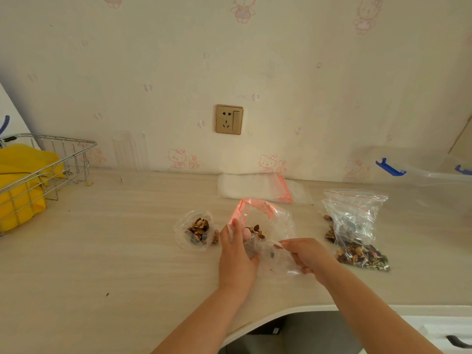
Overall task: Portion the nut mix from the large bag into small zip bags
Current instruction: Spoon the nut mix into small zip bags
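**Ana:** Head view had the job centred low in the frame: a small clear plastic zip bag with a pink-red seal strip, its mouth standing open, a few brown nuts already inside. The left hand curled round its left side, thumb up by the seal. The right hand pinched the crumpled clear plastic at the bag's lower right; a pale strip showed at the fingertips, though I could not tell what it was.

**Ben:** So filling, not sealing?

**Ana:** I judged it mid-fill or just settling the portion. The mouth gaped, so closing was not yet done.

**Ben:** And the supply?

**Ana:** A large clear zip bag holding dark mixed nuts sat right of centre, slumped on the pale wood-grain counter, near the right hand but apart from it. A small clear bag with walnut pieces lay just left of the left hand. A flat stack of empty clear zip bags with red strips rested behind, by the wall.

**Ben:** Next move?

**Ana:** Probably either more nuts from the large bag, or pressing the seal strips together along the top while keeping the bag upright so nothing spilled. A silver wire basket holding yellow cloth sat at far left.
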